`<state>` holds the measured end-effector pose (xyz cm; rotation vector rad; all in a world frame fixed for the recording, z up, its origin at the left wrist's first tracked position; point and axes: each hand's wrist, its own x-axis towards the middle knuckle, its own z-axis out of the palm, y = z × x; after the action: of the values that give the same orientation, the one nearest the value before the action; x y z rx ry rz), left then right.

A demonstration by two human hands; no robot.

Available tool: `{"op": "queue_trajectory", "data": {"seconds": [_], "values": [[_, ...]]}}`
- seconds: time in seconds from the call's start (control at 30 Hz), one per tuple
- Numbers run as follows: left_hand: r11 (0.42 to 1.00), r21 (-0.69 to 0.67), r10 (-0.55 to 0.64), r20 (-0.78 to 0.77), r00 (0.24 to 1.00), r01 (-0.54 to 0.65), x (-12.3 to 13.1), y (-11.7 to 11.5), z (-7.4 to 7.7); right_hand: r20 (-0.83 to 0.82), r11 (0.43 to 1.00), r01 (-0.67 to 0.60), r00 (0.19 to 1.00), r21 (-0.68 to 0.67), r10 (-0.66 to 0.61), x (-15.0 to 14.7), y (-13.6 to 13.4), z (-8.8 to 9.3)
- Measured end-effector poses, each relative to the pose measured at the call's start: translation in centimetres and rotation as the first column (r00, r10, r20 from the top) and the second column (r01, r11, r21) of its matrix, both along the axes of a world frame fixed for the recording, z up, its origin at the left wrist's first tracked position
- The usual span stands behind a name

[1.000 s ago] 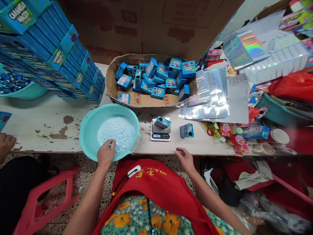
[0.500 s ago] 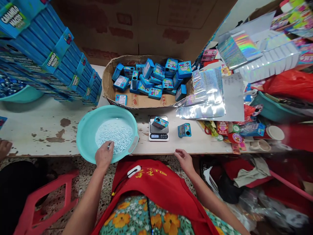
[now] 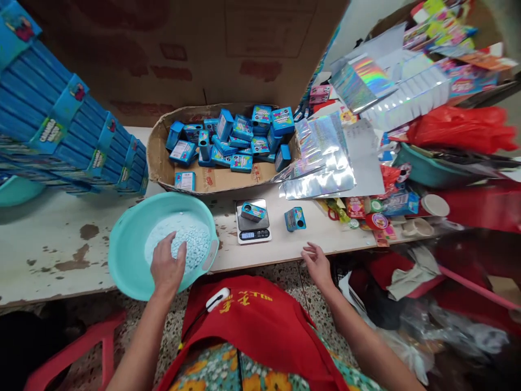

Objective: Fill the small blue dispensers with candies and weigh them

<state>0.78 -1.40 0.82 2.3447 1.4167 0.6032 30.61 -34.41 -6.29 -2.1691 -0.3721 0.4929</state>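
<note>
My left hand (image 3: 168,264) is over the near side of a turquoise plastic basin (image 3: 122,244), thumb and fingers apart, at a heap of small pale blue candies (image 3: 195,244). My right hand (image 3: 317,265) hangs open at the table's front edge, fingers slightly bent and nothing in them. Between the hands stands a small digital scale (image 3: 254,235); its display is lit. A small blue candy box (image 3: 253,212) with a dark round spot lies on the scale's plate. Right of the scale another blue candy box (image 3: 295,219) rests on the table, nearest my right hand.
Behind the basin a cut-down cardboard box (image 3: 163,174) holds many blue candy boxes. Stacked blue display cartons (image 3: 81,141) rise at left. Silvery holographic sheets (image 3: 321,157) lie at right, near a teal basin (image 3: 431,168) with a red plastic bag (image 3: 459,130). A pink stool (image 3: 101,347) stands lower left.
My left hand has opened from a closed grip over the candies. My right hand has shifted slightly right of the scale. The view has turned to the right.
</note>
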Motion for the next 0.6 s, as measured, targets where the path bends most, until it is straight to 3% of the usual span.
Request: {"op": "queue_trajectory", "data": {"seconds": [0.1, 0.17, 0.27, 0.33, 0.4, 0.47, 0.53, 0.6], "values": [[0.937, 0.005, -0.349, 0.062, 0.935, 0.349, 7.6, 0.5, 1.7, 0.343, 0.992, -0.089, 0.932, -0.091, 0.115, 3.9, 1.0, 1.6], [0.810, -0.020, -0.586, 0.002, 0.811, 0.586, 13.2, 0.2, 2.4, 0.524, 0.954, -0.217, 0.798, -0.208, 0.296, 6.9, 2.6, 2.9], [0.639, -0.184, -0.769, -0.174, 0.615, 0.747, 19.7, -1.0, 2.8, 0.593, 0.791, -0.447, 0.525, -0.418, 0.610, 10.5, 5.6, 4.2], [0.630, -0.311, -0.776, -0.239, 0.583, 0.711, 21.5, -1.3, 2.7, 0.535, 0.622, -0.592, 0.345, -0.513, 0.771, 12.2, 7.2, 4.2], [0.696, -0.327, -0.714, -0.229, 0.661, 0.639, 20.8, -1.1, 3.0, 0.488, 0.517, -0.669, 0.256, -0.534, 0.835, 13.5, 8.2, 3.5], [0.769, -0.279, -0.622, -0.122, 0.773, 0.575, 17.7, -0.4, 4.3, 0.470, 0.503, -0.701, 0.265, -0.506, 0.842, 14.6, 8.4, 2.4], [0.849, -0.215, -0.488, 0.030, 0.872, 0.483, 12.7, 0.8, 6.6, 0.441, 0.545, -0.704, 0.354, -0.455, 0.825, 15.3, 7.8, 1.5], [0.946, -0.152, -0.271, 0.119, 0.955, 0.288, 6.2, 2.9, 9.0, 0.366, 0.638, -0.660, 0.523, -0.398, 0.770, 15.3, 6.8, 1.1]]}}
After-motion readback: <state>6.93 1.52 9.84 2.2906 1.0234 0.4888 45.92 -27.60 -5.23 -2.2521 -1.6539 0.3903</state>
